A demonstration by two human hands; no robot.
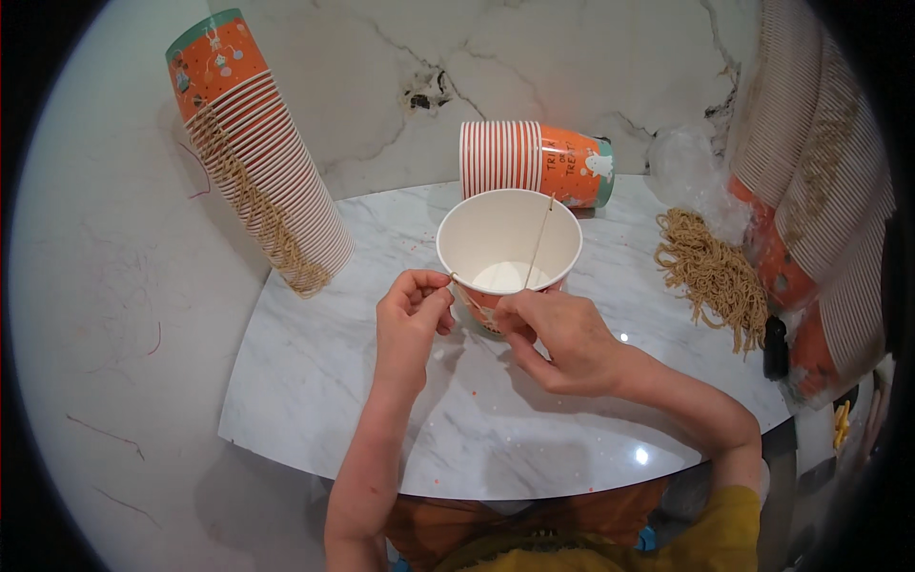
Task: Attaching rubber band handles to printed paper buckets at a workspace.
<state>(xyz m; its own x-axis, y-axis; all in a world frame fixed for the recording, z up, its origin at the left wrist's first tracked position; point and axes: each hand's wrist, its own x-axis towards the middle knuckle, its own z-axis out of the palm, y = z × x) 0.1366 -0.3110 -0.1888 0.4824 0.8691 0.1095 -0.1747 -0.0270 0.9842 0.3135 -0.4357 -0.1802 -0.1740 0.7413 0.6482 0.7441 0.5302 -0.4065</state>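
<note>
A paper bucket (pixel 505 229), white inside and orange outside, stands upright on the marble-patterned table in front of me. A thin tan cord (pixel 539 243) is fixed at its far right rim and runs down across the opening toward my right hand (pixel 562 338). That hand's fingers are pinched on the cord at the near side. My left hand (pixel 413 310) is closed at the near left rim, where cord shows at a hole. Its fingertips touch the cord there. Between my hands a short stretch of cord (pixel 467 296) hangs against the outer wall.
A tall leaning stack of paper buckets (pixel 276 162) with cords along its side stands at the left. Another stack (pixel 505 157) lies behind the bucket. At right are a heap of tan cords (pixel 710 272) and plastic-wrapped bucket stacks (pixel 810 162). The table's curved edge (pixel 457 494) is near me.
</note>
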